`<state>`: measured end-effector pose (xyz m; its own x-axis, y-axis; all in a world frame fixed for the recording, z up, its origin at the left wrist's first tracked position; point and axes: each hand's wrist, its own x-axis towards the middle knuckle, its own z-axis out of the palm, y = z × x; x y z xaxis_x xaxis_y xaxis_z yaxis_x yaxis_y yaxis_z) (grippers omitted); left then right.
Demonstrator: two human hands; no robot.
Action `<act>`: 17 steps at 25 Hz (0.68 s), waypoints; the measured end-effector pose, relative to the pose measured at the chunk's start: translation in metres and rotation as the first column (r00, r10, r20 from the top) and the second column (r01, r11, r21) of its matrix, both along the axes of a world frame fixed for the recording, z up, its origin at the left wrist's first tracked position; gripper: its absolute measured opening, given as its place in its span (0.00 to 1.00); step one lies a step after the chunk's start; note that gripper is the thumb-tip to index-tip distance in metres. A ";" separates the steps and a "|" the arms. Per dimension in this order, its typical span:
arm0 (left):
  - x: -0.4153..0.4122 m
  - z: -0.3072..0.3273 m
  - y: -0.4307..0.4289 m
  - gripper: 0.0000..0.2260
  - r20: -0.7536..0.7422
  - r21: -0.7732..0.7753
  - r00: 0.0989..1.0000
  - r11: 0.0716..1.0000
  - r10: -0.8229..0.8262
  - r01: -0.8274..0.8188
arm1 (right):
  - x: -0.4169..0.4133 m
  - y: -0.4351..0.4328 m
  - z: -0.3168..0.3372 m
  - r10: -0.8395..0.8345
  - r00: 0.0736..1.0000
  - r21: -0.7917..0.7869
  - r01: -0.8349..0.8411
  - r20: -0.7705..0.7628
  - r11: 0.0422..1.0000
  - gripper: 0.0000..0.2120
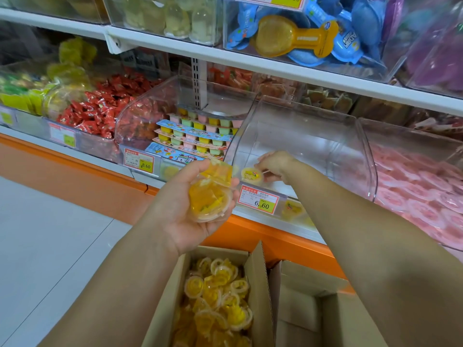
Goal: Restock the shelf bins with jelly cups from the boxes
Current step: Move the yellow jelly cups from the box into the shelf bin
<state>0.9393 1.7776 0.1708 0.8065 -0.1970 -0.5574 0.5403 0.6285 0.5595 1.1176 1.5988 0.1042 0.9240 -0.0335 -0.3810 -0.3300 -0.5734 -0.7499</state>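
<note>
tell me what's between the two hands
In the head view, one yellow jelly cup lies on the clear bin's floor, between the left hand gripping more cups and the right hand beside it.

A shop: shelf bins (300, 136) of sweets with price tags (258, 202).

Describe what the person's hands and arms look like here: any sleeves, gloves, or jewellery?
Both are bare. The left hand and right hand wear no gloves, and no watch or wristband shows at either wrist. No ring shows on the fingers that can be seen. The forearms are uncovered as far as the frame reaches, with no sleeve in view.
</note>
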 end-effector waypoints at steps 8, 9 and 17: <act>0.009 -0.006 -0.011 0.22 -0.042 0.082 0.999 0.996 -0.028 0.032 | -0.090 -0.007 0.095 0.599 0.770 0.278 -0.638 0.220 0.718 0.15; 0.009 -0.005 -0.013 0.20 -0.034 0.087 0.999 0.995 -0.042 0.045 | -0.097 -0.004 0.096 0.633 0.738 0.228 -0.674 0.232 0.702 0.17; 0.011 -0.009 -0.017 0.20 -0.083 -0.053 0.996 0.997 0.046 -0.051 | -0.036 -0.039 0.062 0.048 0.953 0.274 -0.135 0.300 0.952 0.05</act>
